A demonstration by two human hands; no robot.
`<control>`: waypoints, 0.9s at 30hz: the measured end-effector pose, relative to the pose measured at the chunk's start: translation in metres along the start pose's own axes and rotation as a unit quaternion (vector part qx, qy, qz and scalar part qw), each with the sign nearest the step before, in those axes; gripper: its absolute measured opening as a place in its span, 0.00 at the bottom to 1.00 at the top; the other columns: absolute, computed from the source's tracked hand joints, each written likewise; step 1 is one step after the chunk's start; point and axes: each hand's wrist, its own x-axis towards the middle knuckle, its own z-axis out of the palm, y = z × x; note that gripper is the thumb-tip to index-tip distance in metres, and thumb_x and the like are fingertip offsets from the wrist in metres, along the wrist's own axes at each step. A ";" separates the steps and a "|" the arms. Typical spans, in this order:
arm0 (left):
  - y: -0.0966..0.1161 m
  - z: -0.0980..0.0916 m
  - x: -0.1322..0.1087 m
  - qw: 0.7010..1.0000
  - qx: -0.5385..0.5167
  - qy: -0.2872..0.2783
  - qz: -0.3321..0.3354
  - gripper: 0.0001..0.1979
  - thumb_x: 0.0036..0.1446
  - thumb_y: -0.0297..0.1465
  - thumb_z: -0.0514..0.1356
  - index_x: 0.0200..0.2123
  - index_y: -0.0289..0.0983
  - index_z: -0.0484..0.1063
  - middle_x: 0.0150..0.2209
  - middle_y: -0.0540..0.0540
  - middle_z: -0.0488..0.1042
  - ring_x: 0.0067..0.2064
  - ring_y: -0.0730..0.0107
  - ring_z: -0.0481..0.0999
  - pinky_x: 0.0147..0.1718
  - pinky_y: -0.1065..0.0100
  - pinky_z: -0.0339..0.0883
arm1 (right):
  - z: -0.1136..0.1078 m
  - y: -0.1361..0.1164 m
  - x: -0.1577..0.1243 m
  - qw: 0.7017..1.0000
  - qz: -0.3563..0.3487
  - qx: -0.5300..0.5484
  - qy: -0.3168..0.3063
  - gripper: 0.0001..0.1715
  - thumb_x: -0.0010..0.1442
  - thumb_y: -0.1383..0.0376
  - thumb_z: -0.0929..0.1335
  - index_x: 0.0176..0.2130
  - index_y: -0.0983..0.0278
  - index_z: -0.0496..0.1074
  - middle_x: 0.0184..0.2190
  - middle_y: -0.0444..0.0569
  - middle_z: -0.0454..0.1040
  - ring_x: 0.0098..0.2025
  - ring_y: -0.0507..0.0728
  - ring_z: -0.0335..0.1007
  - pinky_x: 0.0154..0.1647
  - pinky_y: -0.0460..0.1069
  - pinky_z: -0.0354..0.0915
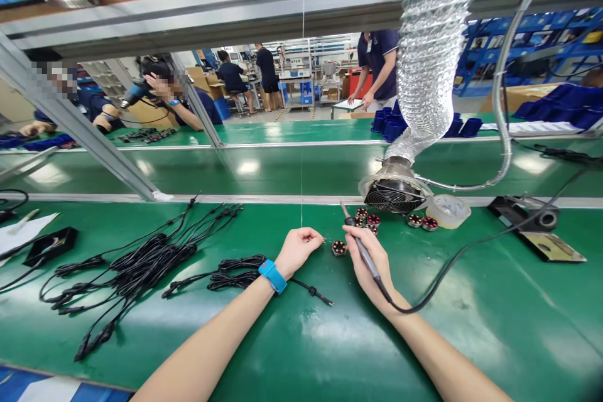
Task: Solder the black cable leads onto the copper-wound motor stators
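My right hand [370,260] is closed around a grey soldering iron [366,256], its tip pointing up and away from me. A blue band circles the wrist of my left hand [299,248], whose fingertips are pinched together on something too small to make out. Between my hands lies a small round motor part [338,247] with copper windings. Several similar round parts [372,220] sit just beyond the iron's grip. A coiled black cable [235,273] lies beside my left wrist, and a cable end [325,298] sticks out on its right side.
A fume fan [396,195] on a foil duct hangs above the table [330,339]. Right of it are a tape roll [447,210] and an iron stand [541,220]. Many black cables [151,264] and a black box [51,245] lie left. Other people work beyond.
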 end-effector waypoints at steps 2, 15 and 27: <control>-0.005 0.001 0.003 1.000 -0.002 0.005 0.005 0.12 0.44 0.38 0.63 0.25 0.33 0.73 0.23 0.49 0.71 0.26 0.75 0.65 0.28 0.73 0.58 | -0.004 0.000 0.002 0.999 0.029 0.015 0.025 0.13 0.67 0.61 0.62 0.47 0.61 0.73 0.35 0.47 0.73 0.32 0.51 0.71 0.38 0.46 0.69; -0.011 0.004 0.004 0.998 0.034 -0.010 0.044 0.15 0.50 0.41 0.63 0.28 0.32 0.75 0.27 0.47 0.74 0.29 0.72 0.69 0.30 0.73 0.60 | -0.012 -0.006 -0.002 0.999 0.036 0.029 0.016 0.19 0.68 0.61 0.60 0.33 0.65 0.73 0.18 0.41 0.67 0.19 0.48 0.62 0.23 0.43 0.60; -0.012 0.004 0.003 0.997 0.041 -0.013 0.056 0.15 0.51 0.41 0.62 0.29 0.32 0.74 0.27 0.47 0.74 0.29 0.72 0.69 0.30 0.72 0.60 | -0.010 -0.007 -0.002 0.999 0.033 0.027 -0.007 0.19 0.67 0.61 0.60 0.32 0.64 0.74 0.17 0.41 0.65 0.19 0.49 0.61 0.23 0.44 0.60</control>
